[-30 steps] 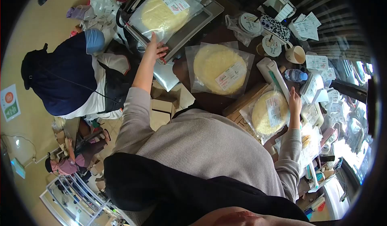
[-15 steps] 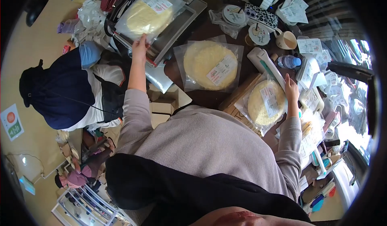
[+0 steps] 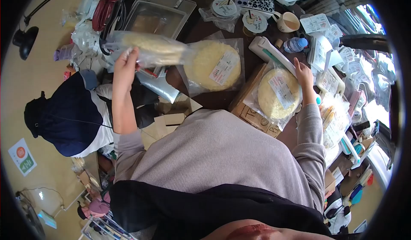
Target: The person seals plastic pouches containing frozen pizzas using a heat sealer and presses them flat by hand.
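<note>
My left hand (image 3: 127,64) pinches the edge of a clear plastic bag of round pale-yellow flatbread (image 3: 158,49), lifted and tilted nearly edge-on, blurred by motion. Below it on the dark table lies a second bagged flatbread (image 3: 214,66) with a white label. My right hand (image 3: 304,74) has its fingers stretched out at the end of the white and teal arm of a bag sealer (image 3: 274,53). Right in front of the sealer, a third bagged flatbread (image 3: 279,92) rests on a cardboard box (image 3: 252,111), its bag edge close to the sealer's arm.
A clear-lidded case (image 3: 165,15) stands at the back left. Lidded cups (image 3: 254,22), a mug (image 3: 287,22), a small water bottle (image 3: 295,45) and a leopard-print phone (image 3: 257,3) sit behind the sealer. Another person in a dark top (image 3: 68,115) is at the left.
My left hand has drawn the bagged flatbread off the clear-lidded case, toward me and to the left, tilting it from flat to edge-on. My right hand remains by the sealer's arm.
</note>
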Demonstrator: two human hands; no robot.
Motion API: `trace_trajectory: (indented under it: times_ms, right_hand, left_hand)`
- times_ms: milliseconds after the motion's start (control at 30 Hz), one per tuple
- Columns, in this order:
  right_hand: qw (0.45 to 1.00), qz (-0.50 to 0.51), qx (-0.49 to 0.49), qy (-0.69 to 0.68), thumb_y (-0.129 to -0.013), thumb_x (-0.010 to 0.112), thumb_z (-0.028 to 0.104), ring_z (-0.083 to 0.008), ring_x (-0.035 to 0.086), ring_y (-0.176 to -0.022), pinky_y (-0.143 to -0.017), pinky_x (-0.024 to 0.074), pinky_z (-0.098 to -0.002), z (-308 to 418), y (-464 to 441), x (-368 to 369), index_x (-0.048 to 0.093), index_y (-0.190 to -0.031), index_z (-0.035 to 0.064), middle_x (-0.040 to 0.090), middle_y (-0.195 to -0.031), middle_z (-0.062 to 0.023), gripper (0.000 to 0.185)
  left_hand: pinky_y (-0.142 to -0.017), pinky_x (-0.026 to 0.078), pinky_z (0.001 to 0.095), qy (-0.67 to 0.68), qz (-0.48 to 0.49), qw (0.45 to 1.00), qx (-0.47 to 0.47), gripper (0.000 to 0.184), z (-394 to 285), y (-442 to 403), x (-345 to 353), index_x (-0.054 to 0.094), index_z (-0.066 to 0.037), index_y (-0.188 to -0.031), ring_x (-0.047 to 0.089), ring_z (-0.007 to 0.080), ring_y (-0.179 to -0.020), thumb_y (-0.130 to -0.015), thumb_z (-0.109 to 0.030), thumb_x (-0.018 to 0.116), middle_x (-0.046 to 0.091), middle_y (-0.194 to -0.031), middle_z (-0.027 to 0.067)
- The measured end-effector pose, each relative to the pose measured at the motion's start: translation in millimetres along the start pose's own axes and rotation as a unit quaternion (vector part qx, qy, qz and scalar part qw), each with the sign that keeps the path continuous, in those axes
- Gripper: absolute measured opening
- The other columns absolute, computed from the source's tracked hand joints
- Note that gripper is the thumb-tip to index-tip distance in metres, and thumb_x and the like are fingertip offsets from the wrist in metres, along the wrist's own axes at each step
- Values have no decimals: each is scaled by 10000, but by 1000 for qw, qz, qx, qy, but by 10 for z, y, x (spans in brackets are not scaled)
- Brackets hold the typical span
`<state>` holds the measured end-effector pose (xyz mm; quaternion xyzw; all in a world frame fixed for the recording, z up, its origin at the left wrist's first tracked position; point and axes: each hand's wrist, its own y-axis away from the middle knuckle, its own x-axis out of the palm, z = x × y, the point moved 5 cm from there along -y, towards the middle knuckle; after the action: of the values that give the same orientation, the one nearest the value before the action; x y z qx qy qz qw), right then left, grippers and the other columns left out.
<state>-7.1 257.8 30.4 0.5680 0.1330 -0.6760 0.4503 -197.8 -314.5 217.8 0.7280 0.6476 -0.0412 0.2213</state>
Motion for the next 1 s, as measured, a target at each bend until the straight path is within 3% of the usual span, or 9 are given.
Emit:
trace_trajectory:
  times_ms: [167,300,400,600,733,833,867,967,1000]
  right_hand:
    - [1000,14,10,-1,-880,333,707,-405,608,-988,-852,467,-469,-12,3,-5,689,-954,76,663,-970,-229,728]
    - [1000,13,12,3,-877,328,711,-395,611,-1005,-873,468,-457,17,43,-43,698,-993,80,667,-998,-223,741]
    - [1000,23,16,4,-872,325,718,-384,618,-1004,-878,469,-449,56,77,-76,699,-1006,83,670,-996,-219,749]
    - [999,22,25,-4,-871,329,723,-393,613,-1003,-875,465,-453,-3,66,-29,690,-983,78,666,-991,-222,747]
    - [999,26,33,-4,-871,334,723,-396,611,-1009,-881,463,-450,25,78,-76,688,-995,82,665,-1004,-222,743]
    - [999,27,31,11,-865,324,730,-364,627,-1005,-870,478,-440,36,77,-84,699,-1028,99,678,-1010,-194,753]
    - [999,19,27,6,-865,326,730,-363,628,-1005,-870,479,-439,44,80,-87,698,-1034,99,679,-1010,-192,751]
    - [1000,-5,20,-6,-865,331,728,-362,628,-1005,-868,480,-438,46,136,-113,695,-1049,101,681,-1014,-187,748]
    - [1000,-10,18,-9,-865,332,728,-362,629,-1005,-868,480,-437,44,148,-118,694,-1053,101,681,-1016,-187,747]
  left_hand:
    - [-624,445,232,68,136,986,-62,193,-35,192,580,617,-72,-889,521,52,-669,-966,-240,564,576,-749,-33]
    - [-692,462,229,82,204,975,-23,225,-171,425,1053,647,-44,-935,546,42,-731,-974,-245,556,611,-801,-35]
    - [-710,465,248,28,259,965,16,300,181,532,1165,652,-8,-969,552,53,-767,-981,-289,543,623,-812,-29]
    - [-767,469,402,-249,198,947,40,360,1907,344,1368,611,28,-953,619,339,-803,-983,-310,491,644,-859,182]
    - [-886,442,418,-290,100,946,105,378,1929,377,1312,597,45,-1088,583,379,-964,-997,-292,456,588,-1039,239]
    - [-832,449,472,-256,-3,946,200,307,1834,472,1253,621,28,-1002,569,408,-938,-971,-248,492,595,-1009,237]
    - [-805,453,449,-273,-15,927,258,304,1890,477,1226,581,23,-1113,566,357,-876,-952,-233,545,565,-1038,207]
    - [-768,453,377,-196,-111,964,145,401,1873,647,1156,490,31,-1197,539,252,-811,-931,-247,600,514,-1044,165]
    - [-721,444,308,-133,-105,981,91,471,1992,675,1117,420,28,-1212,498,167,-766,-920,-276,629,464,-1055,124]
